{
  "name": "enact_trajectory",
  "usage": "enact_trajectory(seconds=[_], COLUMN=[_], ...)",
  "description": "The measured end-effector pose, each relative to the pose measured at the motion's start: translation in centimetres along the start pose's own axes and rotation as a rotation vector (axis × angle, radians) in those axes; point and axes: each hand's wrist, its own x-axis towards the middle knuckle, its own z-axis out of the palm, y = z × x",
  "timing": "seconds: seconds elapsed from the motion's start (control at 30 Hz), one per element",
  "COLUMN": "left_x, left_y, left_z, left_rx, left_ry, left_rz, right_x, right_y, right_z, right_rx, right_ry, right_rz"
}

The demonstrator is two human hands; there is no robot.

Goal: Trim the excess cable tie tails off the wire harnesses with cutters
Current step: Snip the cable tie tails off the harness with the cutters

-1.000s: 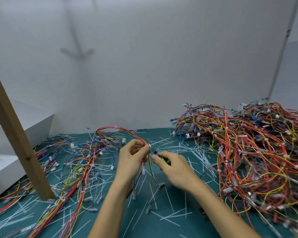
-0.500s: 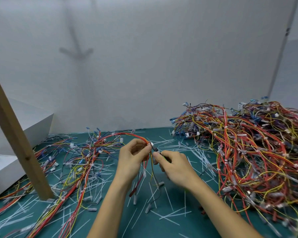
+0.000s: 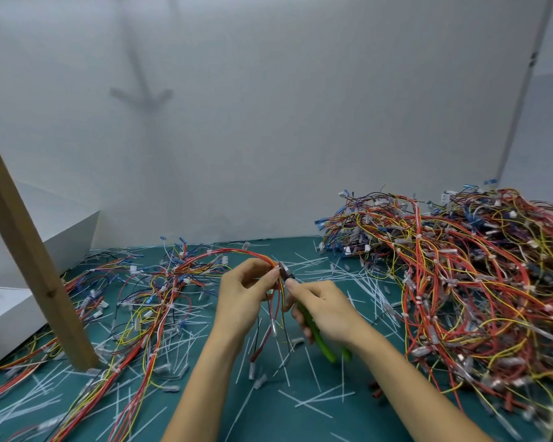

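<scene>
Your left hand (image 3: 243,298) pinches the red-and-yellow wire harness (image 3: 281,296) at the top of its loop. Your right hand (image 3: 328,309) is wrapped round the green-handled cutters (image 3: 323,346), whose head sits against the bundle just beside your left fingertips. I cannot tell whether the blades have closed on a tie tail. You look mid-trim. Next, seat the blades flush to the tie head, clear of insulation, then squeeze. Cut tails (image 3: 320,398) litter the teal mat (image 3: 268,419); a large harness pile (image 3: 479,282) lies to your right.
</scene>
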Motion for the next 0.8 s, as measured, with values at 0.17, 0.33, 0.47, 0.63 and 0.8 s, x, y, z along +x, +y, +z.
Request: enact_trajectory(seconds=[0.17, 0.33, 0.47, 0.63, 0.8], left_x=[0.05, 0.11, 0.13, 0.07, 0.03], left_y=[-0.02, -0.09, -0.16, -0.22, -0.2], left_z=[0.05, 0.08, 0.1, 0.11, 0.17], left_rx=[-0.025, -0.048, -0.041, -0.029, -0.004], left_ry=[-0.008, -0.035, -0.038, -0.029, -0.025], left_rz=[-0.01, -0.019, -0.011, 0.0, 0.005], right_x=[-0.1, -0.03, -0.02, 0.16, 0.06], right_y=[-0.13, 0.09, 0.25, 0.03, -0.18], right_z=[0.08, 0.07, -0.08, -0.07, -0.14], right_rx=[-0.053, -0.482, -0.54, -0.459, -0.317], right_ry=[0.022, 0.182, 0.203, 0.179, 0.138], right_rz=[-0.004, -0.164, -0.171, -0.128, -0.099])
